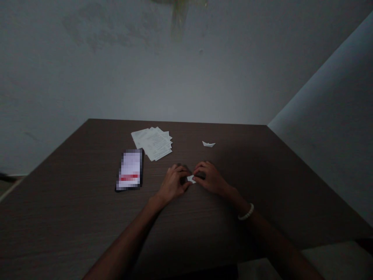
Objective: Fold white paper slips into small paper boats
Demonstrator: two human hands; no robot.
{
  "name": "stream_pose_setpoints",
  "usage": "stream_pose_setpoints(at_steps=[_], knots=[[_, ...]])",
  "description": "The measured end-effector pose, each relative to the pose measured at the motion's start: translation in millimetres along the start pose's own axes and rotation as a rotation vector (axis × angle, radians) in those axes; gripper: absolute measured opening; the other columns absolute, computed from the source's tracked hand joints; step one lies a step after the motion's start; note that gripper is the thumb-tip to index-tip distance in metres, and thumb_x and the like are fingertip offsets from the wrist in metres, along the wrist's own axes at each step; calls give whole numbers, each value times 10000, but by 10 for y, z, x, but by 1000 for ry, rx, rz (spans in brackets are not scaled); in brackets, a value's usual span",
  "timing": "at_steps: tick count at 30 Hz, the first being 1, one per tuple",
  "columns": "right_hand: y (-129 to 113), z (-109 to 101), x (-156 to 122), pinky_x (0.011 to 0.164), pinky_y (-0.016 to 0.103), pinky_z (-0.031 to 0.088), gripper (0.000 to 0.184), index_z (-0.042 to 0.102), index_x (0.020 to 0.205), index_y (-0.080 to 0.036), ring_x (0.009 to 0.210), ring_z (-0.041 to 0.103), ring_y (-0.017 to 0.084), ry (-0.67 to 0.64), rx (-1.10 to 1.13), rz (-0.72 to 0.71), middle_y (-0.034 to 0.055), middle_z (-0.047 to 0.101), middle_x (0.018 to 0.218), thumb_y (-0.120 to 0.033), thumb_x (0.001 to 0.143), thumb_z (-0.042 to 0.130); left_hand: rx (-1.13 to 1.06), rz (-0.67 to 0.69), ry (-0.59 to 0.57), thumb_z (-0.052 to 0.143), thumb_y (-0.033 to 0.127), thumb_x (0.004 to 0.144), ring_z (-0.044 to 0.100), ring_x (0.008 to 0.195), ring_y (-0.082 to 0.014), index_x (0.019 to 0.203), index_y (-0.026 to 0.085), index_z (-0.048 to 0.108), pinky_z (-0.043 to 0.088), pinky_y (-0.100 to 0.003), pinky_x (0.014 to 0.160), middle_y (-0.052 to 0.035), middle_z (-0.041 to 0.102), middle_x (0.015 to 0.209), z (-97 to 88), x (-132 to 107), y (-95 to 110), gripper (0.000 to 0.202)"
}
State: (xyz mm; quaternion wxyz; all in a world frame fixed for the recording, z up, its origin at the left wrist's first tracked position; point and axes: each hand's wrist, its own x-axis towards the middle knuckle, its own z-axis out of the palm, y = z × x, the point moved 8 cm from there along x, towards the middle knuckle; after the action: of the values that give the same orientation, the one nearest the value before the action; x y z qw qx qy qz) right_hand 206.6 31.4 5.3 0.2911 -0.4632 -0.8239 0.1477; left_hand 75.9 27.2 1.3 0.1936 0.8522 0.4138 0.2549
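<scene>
Between my two hands, low over the middle of the table, is a small piece of folded white paper. My left hand grips its left side, fingers curled and thumb below. On the right side, the fingertips and thumb of my right hand pinch the same paper. Much of the paper is hidden by my fingers, so its exact folded shape is unclear. Beyond my right hand, a small white paper boat rests on the table.
The dark wooden table reaches back to a grey wall. A fanned stack of printed paper sheets lies at the back left. Nearer, left of my left hand, lies a phone with a lit, blurred screen.
</scene>
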Motion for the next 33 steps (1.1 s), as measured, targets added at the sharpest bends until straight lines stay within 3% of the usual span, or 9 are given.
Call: stream_pose_setpoints(at_steps=[6, 12, 18, 23, 33], knots=[[23, -62, -32, 767, 314, 432, 85, 670, 759, -206, 763, 596, 160, 31, 94, 67, 1, 698, 774, -231, 763, 752, -82, -15, -39, 676, 228, 794, 558, 916, -230, 1007, 243, 674, 386, -380, 815, -28, 669, 906, 28, 4, 5, 213], [12, -97, -59, 661, 267, 451, 68, 703, 773, -204, 689, 610, 143, 62, 175, 147, 6, 706, 742, -234, 744, 757, -121, -23, -48, 653, 213, 799, 574, 859, -211, 953, 229, 679, 392, -366, 825, -20, 650, 826, 56, 12, -7, 157], [-65, -76, -42, 654, 276, 429, 42, 720, 772, -223, 672, 577, 148, 25, 136, 121, 0, 686, 697, -186, 765, 740, -91, -60, -31, 660, 187, 773, 579, 868, -228, 941, 220, 693, 418, -372, 835, -38, 647, 829, 40, 2, -28, 174], [-120, -106, -47, 681, 296, 407, 58, 691, 757, -210, 698, 546, 164, 94, 40, 83, 11, 658, 706, -168, 784, 720, -122, -71, 34, 658, 208, 784, 573, 755, -193, 879, 213, 709, 413, -359, 783, -20, 645, 752, -24, 8, -20, 107], [-221, -102, -7, 716, 309, 399, 68, 674, 759, -214, 718, 531, 174, 72, 16, 10, 14, 678, 728, -192, 823, 684, -202, 61, 111, 536, 293, 906, 513, 751, -181, 785, 181, 683, 395, -328, 747, -27, 662, 735, -176, 1, 135, 221]])
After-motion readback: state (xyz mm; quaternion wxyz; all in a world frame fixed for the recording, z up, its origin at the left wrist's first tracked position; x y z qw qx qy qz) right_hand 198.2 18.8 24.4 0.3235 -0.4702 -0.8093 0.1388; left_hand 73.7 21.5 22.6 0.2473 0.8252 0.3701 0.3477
